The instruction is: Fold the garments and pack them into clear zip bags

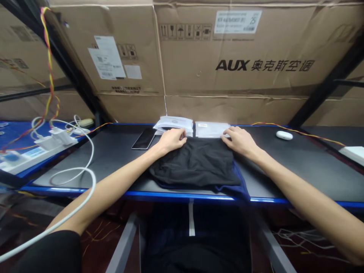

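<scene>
A black cloth (196, 163), which looks like a folded garment, lies rumpled at the front of the table. A navy blue layer (241, 178) shows from under its right and near edges. My left hand (173, 139) is at the far left corner of the cloth, its fingers curled closed on the fabric. At the far right corner, the bent fingers of my right hand (240, 139) pinch the edge of the cloth. Just beyond the cloth are a white packet (174, 122) on the left and a flat white packet (210, 129) near my right fingertips.
A phone (144, 138) lies left of the cloth. A white power strip (42, 148) with chargers and a looping white cable (92, 178) is at the left. A small white case (284, 135) sits at the right. Large cardboard boxes (193, 83) stand behind the table.
</scene>
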Demonstrator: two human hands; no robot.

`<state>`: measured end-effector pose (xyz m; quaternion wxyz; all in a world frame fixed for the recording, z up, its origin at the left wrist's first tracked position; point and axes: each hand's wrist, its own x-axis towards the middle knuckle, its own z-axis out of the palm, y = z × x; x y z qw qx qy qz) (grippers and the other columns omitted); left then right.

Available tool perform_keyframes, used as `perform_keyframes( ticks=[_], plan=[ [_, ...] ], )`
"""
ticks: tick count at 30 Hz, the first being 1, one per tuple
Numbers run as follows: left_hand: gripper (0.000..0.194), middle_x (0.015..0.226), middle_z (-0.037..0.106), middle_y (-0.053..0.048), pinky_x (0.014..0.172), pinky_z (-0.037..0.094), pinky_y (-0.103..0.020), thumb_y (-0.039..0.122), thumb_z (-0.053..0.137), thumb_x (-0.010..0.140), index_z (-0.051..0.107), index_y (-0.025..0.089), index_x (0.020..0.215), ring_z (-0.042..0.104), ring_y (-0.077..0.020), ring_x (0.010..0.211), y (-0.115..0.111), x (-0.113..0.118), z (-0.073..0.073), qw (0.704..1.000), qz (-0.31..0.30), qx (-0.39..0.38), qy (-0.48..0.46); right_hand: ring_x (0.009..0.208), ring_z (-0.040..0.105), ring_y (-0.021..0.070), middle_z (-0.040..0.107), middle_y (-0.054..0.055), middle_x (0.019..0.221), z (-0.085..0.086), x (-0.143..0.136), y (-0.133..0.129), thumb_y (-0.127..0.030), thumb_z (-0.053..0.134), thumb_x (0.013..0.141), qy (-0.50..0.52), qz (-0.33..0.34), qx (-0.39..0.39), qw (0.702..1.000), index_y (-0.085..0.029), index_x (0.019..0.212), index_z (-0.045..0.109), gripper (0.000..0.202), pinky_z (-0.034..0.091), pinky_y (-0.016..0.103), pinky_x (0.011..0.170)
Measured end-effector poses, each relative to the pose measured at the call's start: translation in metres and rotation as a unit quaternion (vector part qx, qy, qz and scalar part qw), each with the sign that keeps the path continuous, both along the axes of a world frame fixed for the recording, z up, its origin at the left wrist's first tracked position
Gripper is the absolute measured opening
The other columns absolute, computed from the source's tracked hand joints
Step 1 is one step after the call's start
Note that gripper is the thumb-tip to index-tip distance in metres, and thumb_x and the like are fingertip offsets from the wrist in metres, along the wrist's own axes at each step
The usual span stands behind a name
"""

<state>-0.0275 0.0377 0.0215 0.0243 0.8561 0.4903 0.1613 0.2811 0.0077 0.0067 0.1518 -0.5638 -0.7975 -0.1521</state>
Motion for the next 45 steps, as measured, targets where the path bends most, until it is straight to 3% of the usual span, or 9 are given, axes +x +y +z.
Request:
perform_keyframes(
  ticks=[2, 5, 9, 13, 26, 30, 35, 40, 45],
  plan=[
    [0.026, 0.11, 0.073, -0.008, 0.095, 0.05, -0.036, 0.034, 0.057, 0.092, 0.067, 0.02, 0.111, 0.067, -0.0248, 0.104, -0.009, -0.003, 0.003, 0.995, -0.089, 0.01, -0.031, 0.105, 0.067, 0.0326, 0.074, 0.015, 0.109, 0.003, -0.008, -0.007, -0.04, 0.045, 0.101, 0.025, 0.053, 0.03, 0.998, -0.019, 0.104, 0.074, 0.035, 0.053, 0.047, 0.092],
    [0.042, 0.136, 0.064, -0.011, 0.112, 0.041, -0.037, 0.046, 0.054, 0.097, 0.064, 0.018, 0.127, 0.058, -0.0245, 0.128, -0.024, -0.009, 0.002, 0.978, -0.206, -0.012, -0.034, 0.112, 0.067, 0.0303, 0.074, 0.011, 0.116, 0.004, -0.022, -0.019, -0.043, 0.046, 0.101, 0.083, 0.174, -0.038, 0.98, -0.023, 0.114, 0.073, 0.037, 0.052, 0.048, 0.101],
    [0.069, 0.166, 0.029, -0.012, 0.126, 0.018, -0.046, 0.062, 0.045, 0.099, 0.041, 0.022, 0.154, 0.024, -0.0294, 0.154, -0.038, -0.014, -0.006, 0.974, -0.194, -0.109, 0.042, 0.145, 0.042, 0.0337, 0.048, 0.014, 0.156, 0.0, -0.038, -0.035, -0.06, 0.047, 0.098, 0.08, 0.221, -0.195, 0.952, -0.018, 0.147, 0.054, 0.065, 0.034, 0.053, 0.12],
    [0.077, 0.17, 0.011, -0.008, 0.127, 0.007, -0.052, 0.07, 0.036, 0.099, 0.024, 0.028, 0.162, 0.007, -0.0311, 0.158, -0.039, -0.014, -0.012, 0.968, -0.171, -0.161, 0.085, 0.155, 0.015, 0.0341, 0.023, 0.011, 0.167, -0.003, -0.042, -0.042, -0.074, 0.041, 0.094, 0.047, 0.191, -0.283, 0.939, -0.019, 0.161, 0.029, 0.087, 0.013, 0.058, 0.126],
    [0.076, 0.17, 0.011, -0.008, 0.127, 0.008, -0.053, 0.069, 0.038, 0.099, 0.024, 0.027, 0.162, 0.007, -0.0313, 0.157, -0.038, -0.013, -0.012, 0.968, -0.17, -0.152, 0.103, 0.155, 0.013, 0.0351, 0.023, 0.008, 0.167, -0.002, -0.04, -0.043, -0.074, 0.046, 0.092, 0.067, 0.186, -0.299, 0.934, -0.025, 0.16, 0.03, 0.086, 0.01, 0.058, 0.126],
    [0.071, 0.168, 0.022, -0.01, 0.126, 0.018, -0.052, 0.066, 0.04, 0.1, 0.033, 0.027, 0.159, 0.019, -0.0314, 0.156, -0.034, -0.015, -0.011, 0.97, -0.183, -0.13, 0.096, 0.156, 0.013, 0.0336, 0.022, 0.01, 0.167, 0.0, -0.039, -0.042, -0.076, 0.043, 0.093, 0.057, 0.188, -0.302, 0.933, -0.022, 0.16, 0.031, 0.087, 0.01, 0.056, 0.127],
    [0.042, 0.147, 0.056, -0.011, 0.118, 0.039, -0.04, 0.027, 0.047, 0.098, 0.061, 0.018, 0.138, 0.051, -0.0236, 0.138, -0.003, -0.036, -0.003, 0.978, -0.199, 0.052, 0.033, 0.155, 0.014, 0.0329, 0.024, 0.01, 0.167, -0.001, -0.036, -0.041, -0.076, 0.043, 0.092, 0.06, 0.19, -0.299, 0.933, -0.023, 0.159, 0.033, 0.086, 0.011, 0.056, 0.126],
    [0.073, 0.154, 0.048, -0.014, 0.118, 0.039, -0.047, -0.001, 0.049, 0.073, 0.054, 0.016, 0.144, 0.043, -0.029, 0.144, 0.035, -0.069, 0.003, 0.974, -0.123, 0.17, 0.082, 0.155, 0.016, 0.0332, 0.025, 0.011, 0.167, 0.0, -0.036, -0.04, -0.076, 0.044, 0.092, 0.06, 0.191, -0.3, 0.933, -0.021, 0.159, 0.036, 0.087, 0.012, 0.056, 0.126],
    [0.078, 0.153, 0.049, -0.013, 0.113, 0.043, -0.047, -0.003, 0.046, 0.075, 0.047, 0.018, 0.15, 0.045, -0.0298, 0.142, 0.049, -0.075, -0.003, 0.975, -0.052, 0.165, 0.141, 0.155, 0.017, 0.0336, 0.026, 0.012, 0.166, 0.001, -0.037, -0.04, -0.076, 0.045, 0.091, 0.064, 0.191, -0.301, 0.932, -0.02, 0.158, 0.037, 0.088, 0.013, 0.055, 0.127]
  ],
)
